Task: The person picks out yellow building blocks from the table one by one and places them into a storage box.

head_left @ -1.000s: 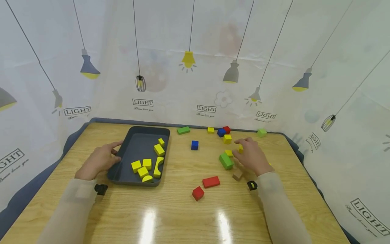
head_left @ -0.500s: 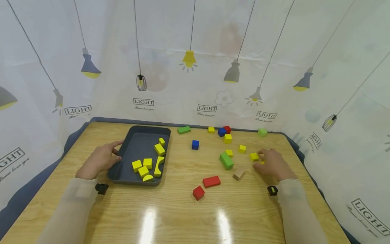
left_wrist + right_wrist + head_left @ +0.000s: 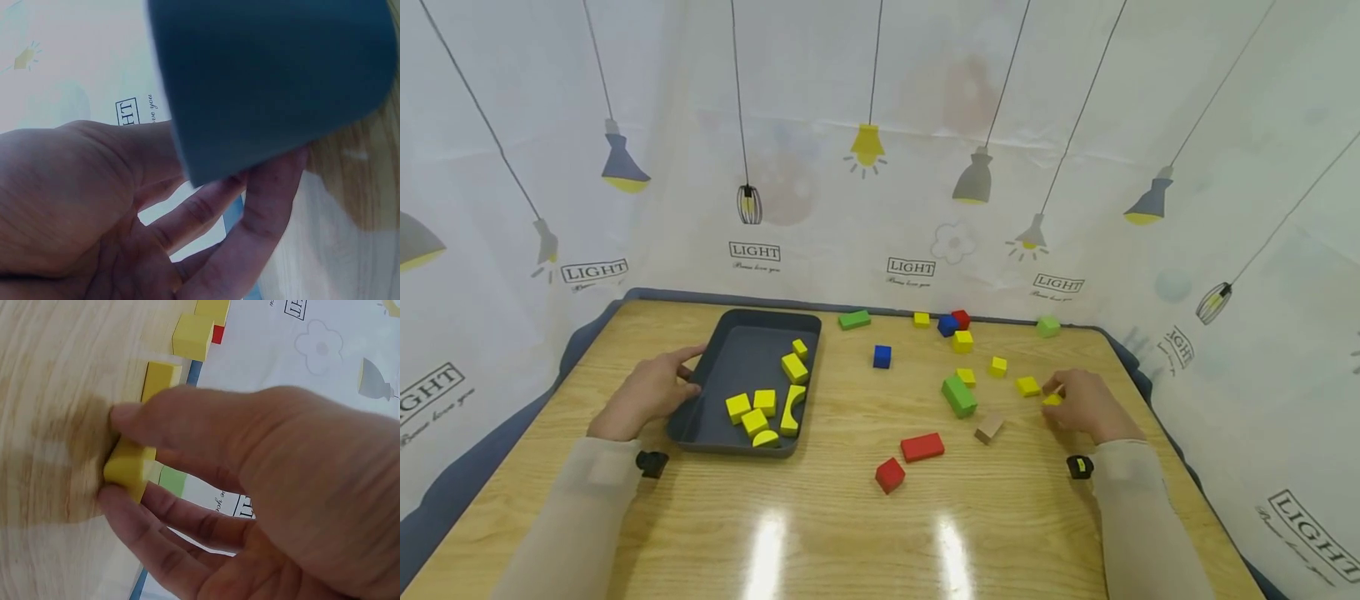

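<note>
My left hand (image 3: 646, 396) holds the left side wall of a dark grey tray (image 3: 718, 358), thumb on one side of the wall and fingers on the other, as the left wrist view shows. Several yellow blocks (image 3: 754, 422) lie in the tray's right and lower part. At the right of the table my right hand (image 3: 1088, 404) pinches a small yellow block (image 3: 128, 467) between thumb and fingertips, low against the wood. Its shape is partly covered by the fingers. Just left of that hand lies a flat yellow block (image 3: 1027, 387).
Mid-table are a green block (image 3: 958, 397), a plain wooden block (image 3: 989, 427), a red bar (image 3: 922, 447), a red cube (image 3: 890, 475) and a blue cube (image 3: 882, 357). Further yellow, blue, red and green blocks lie toward the back edge. A printed curtain (image 3: 865, 67) hangs behind.
My right hand has moved right, from above the yellow blocks near the middle to the one at the far right, and its fingers now close round it. The left hand and tray have stayed put.
</note>
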Tool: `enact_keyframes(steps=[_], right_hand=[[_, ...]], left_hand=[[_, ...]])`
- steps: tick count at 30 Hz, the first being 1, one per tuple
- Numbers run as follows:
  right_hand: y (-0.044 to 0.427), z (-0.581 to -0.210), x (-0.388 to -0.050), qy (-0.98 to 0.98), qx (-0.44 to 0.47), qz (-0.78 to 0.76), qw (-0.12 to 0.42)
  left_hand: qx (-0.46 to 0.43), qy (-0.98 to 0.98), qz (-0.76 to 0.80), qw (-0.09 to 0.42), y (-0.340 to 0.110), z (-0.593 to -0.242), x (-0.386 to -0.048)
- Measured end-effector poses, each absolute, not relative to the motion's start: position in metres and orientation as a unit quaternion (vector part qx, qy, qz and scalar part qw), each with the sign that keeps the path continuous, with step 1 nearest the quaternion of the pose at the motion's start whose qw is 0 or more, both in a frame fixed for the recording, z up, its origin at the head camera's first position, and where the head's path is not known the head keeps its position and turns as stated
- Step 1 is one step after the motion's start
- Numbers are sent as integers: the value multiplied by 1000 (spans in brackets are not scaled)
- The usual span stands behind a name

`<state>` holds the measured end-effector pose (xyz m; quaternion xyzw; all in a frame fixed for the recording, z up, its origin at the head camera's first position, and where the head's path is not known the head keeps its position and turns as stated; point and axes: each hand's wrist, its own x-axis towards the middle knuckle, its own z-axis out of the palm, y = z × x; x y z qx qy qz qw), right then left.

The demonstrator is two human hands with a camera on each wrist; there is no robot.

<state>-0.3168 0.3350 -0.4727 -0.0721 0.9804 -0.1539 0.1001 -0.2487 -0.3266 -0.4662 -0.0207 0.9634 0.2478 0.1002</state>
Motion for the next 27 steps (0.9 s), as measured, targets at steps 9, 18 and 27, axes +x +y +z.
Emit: enact_keyframes(steps=[9,18,27], right_hand=[[334,-474,-318,981,-43,-160,102],[335,-475,-319,982,-50,-158,87],[329,-478,-320,984,-49,-161,63]], left_hand=[[-30,962,252,101,-325,-466,-248],[-30,961,253,104,-325,-465,-249],[-31,961,254,105,-325,-466,-249]])
